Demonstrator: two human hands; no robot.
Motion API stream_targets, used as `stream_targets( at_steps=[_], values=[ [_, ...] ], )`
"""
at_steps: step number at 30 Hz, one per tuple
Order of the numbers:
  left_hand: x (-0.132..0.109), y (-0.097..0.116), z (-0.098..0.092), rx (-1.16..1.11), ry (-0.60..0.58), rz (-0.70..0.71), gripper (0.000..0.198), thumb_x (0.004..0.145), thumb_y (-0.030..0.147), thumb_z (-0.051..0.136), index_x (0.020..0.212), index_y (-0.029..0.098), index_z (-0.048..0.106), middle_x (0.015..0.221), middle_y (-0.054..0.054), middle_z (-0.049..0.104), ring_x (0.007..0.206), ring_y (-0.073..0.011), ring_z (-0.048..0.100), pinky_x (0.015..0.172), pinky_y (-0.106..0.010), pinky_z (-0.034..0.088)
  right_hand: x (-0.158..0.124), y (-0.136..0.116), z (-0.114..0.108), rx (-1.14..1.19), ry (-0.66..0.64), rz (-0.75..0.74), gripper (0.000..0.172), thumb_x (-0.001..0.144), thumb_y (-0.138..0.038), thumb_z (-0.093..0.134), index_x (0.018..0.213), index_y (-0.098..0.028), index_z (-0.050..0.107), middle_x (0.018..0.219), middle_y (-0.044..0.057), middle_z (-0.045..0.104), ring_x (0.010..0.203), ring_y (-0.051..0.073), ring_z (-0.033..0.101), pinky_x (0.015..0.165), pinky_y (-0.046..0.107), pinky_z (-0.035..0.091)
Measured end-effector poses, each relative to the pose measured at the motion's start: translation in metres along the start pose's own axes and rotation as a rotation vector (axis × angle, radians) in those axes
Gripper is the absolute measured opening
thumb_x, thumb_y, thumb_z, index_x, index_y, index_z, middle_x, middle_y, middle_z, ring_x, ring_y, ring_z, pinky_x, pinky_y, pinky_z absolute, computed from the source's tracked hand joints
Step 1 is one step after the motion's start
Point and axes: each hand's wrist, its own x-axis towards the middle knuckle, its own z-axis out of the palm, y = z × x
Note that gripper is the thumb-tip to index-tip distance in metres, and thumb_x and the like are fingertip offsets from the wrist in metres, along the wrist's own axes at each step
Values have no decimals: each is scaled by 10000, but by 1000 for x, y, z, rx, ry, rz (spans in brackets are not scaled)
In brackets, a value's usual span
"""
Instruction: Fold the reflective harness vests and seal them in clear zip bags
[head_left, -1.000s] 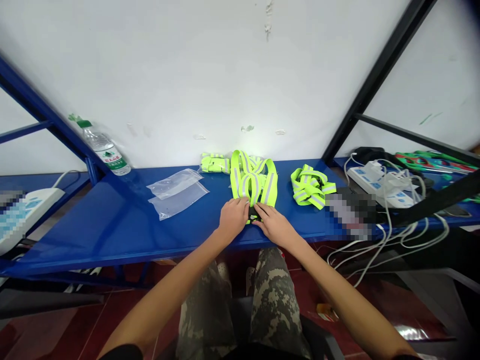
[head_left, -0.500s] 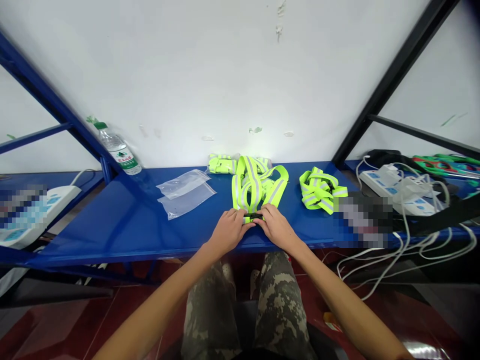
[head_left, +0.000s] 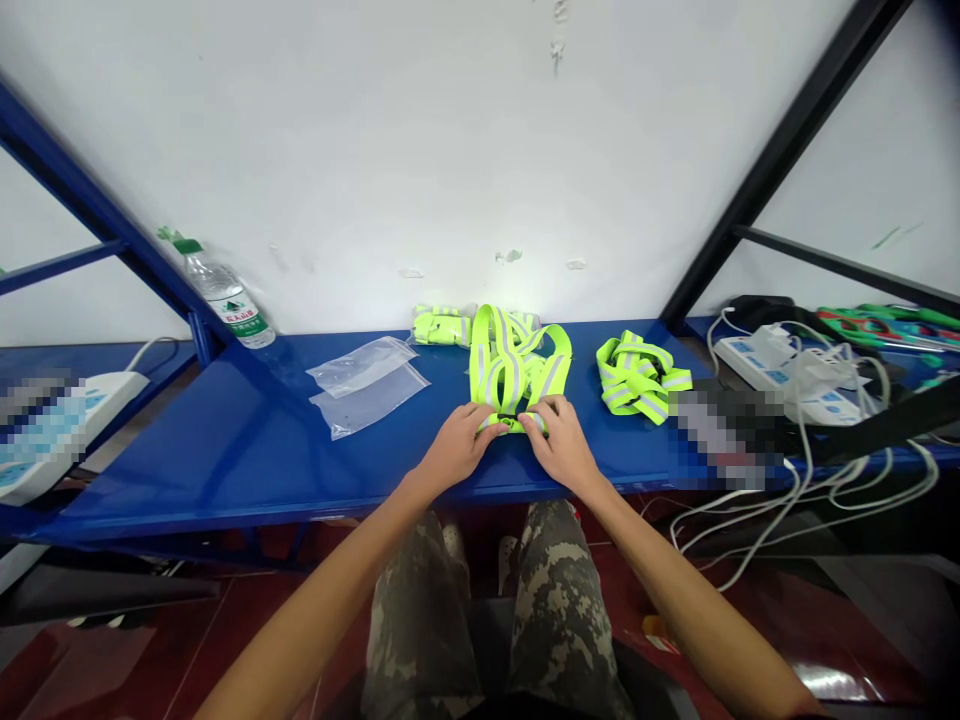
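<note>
Gripping a fluorescent yellow-green reflective harness (head_left: 496,365) at its lower end, the left hand (head_left: 456,447) and the right hand (head_left: 562,447) meet near the front edge of a blue steel desk (head_left: 187,460). Both hands are narrowly closed, with the fingers curled down over the webbing from either side and almost touching across the middle. Between them a small black buckle (head_left: 511,428) shows only in part, so whether its halves are joined cannot be told. The pinch at this point appears to keep the buckle ends aligned, while the loops of the harness, with their silver reflective stripes, spread back toward the wall. The harness rests near the middle of the desk, close to the front edge, probably for easy reach by both hands. Just right of it lies a second harness (head_left: 637,378), loosely bundled. Behind and to its left, against the wall, sits a folded reflective bundle (head_left: 442,325). Two clear zip bags (head_left: 365,385) lie flat left of centre, apparently kept close at hand. A plastic water bottle (head_left: 225,305) sits at the back left corner, away from the hands. Beyond the right end of the desk, a white power strip (head_left: 780,378) and tangled white cables (head_left: 795,500) lie apart from the reflective goods.
</note>
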Motion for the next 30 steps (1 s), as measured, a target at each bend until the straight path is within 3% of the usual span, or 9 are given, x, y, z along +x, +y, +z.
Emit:
stream_targets(
  at_steps=[6, 13, 16, 19, 22, 24, 26, 30],
  values=[
    [16, -3, 4, -85, -98, -54, 420, 1001, 532, 364, 838, 191, 548, 769, -3, 580, 783, -178, 551, 733, -299, 389, 6, 7, -3, 286, 179, 157, 273, 866, -455, 660, 903, -186, 686, 995, 98, 597, 983, 234, 611, 905, 393, 507],
    [27, -2, 11, -139, -135, -169, 446, 992, 551, 341, 842, 196, 565, 773, 1, 607, 797, -189, 595, 732, -303, 409, 8, 21, -2, 569, 173, 360, 355, 808, -510, 696, 947, -183, 702, 1046, 108, 621, 898, 220, 656, 728, 346, 568],
    [26, -5, 19, -108, -71, -183, 421, 996, 532, 361, 985, 196, 614, 960, -44, 684, 961, -224, 630, 845, -337, 440, 8, 22, 1, 494, 206, 368, 350, 813, -511, 676, 923, -179, 684, 1116, 133, 590, 935, 228, 648, 714, 347, 577],
    [23, -9, 29, -55, 50, -140, 404, 1003, 484, 389, 1190, 192, 596, 1178, -92, 663, 1132, -241, 591, 991, -371, 422, 8, 25, 7, 484, 237, 444, 400, 782, -503, 698, 998, -179, 610, 1158, 152, 595, 978, 250, 652, 736, 370, 582],
    [21, -9, 35, 39, 218, -151, 554, 983, 504, 427, 1392, 131, 445, 1297, -168, 580, 1232, -283, 520, 1059, -426, 388, 9, 27, 13, 585, 188, 530, 542, 755, -492, 718, 1149, -167, 536, 1120, 157, 652, 941, 261, 679, 777, 405, 582],
    [20, -7, 37, 100, 307, -242, 726, 948, 550, 478, 1477, 84, 308, 1376, -222, 513, 1289, -333, 465, 1074, -478, 366, 10, 27, 14, 597, 147, 521, 574, 773, -490, 695, 1200, -144, 535, 1090, 164, 682, 941, 270, 686, 841, 434, 568],
    [20, -4, 36, 129, 294, -349, 794, 931, 575, 493, 1504, 82, 250, 1386, -232, 514, 1279, -368, 466, 1040, -515, 380, 12, 24, 13, 535, 134, 488, 558, 804, -493, 653, 1214, -125, 564, 1093, 175, 696, 995, 290, 679, 902, 459, 545],
    [20, -2, 33, 105, 194, -412, 657, 972, 503, 440, 1487, 125, 286, 1288, -175, 606, 1187, -340, 537, 965, -483, 423, 25, 20, 9, 384, 168, 434, 575, 802, -484, 642, 1243, -116, 599, 1252, 190, 654, 1183, 332, 609, 1028, 499, 471]
  ],
)
